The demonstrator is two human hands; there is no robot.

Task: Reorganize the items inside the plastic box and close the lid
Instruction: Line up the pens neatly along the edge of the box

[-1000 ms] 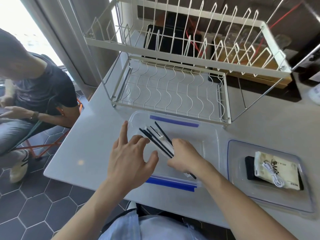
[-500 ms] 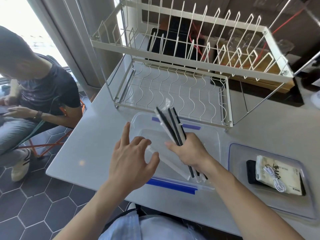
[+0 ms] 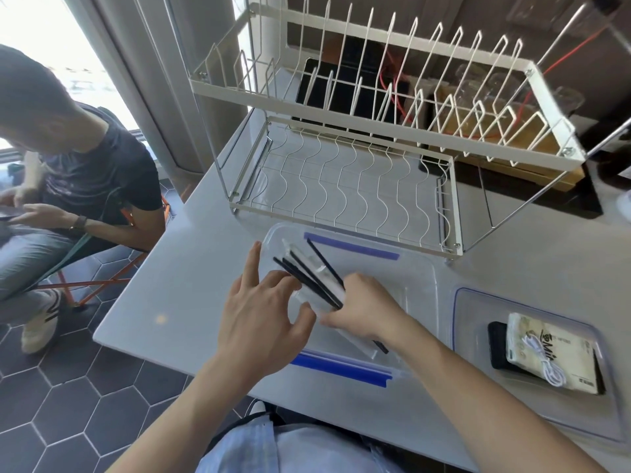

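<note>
Half a second ago the right hand [image 3: 363, 307] held the bundle of black straws [image 3: 309, 279] tipped up above the plastic box [image 3: 420, 278]; now the bundle is lowered again into the box, lying slanted with its tips toward 11 o'clock, much as it lay a second ago. The right hand is closed around the straws' lower half, their ends poking out below the wrist toward 5 o'clock. The left hand [image 3: 264, 314] is spread wide and holds nothing, its fingertips just touching the bundle from 9 o'clock, the index finger out over the box's left rim.

The box sits on the grey surface [image 3: 177, 288] at the middle, blue clip strips on its far and near edges; the straws in clear wrappers are all that shows inside it. At 3 o'clock lies the clear lid [image 3: 478, 302], upturned, carrying a black phone-like slab [image 3: 496, 346], a tissue pack [image 3: 546, 353] and a coiled white cable [image 3: 549, 368]. At 12 o'clock stands a wire dish rack [image 3: 358, 186].
</note>
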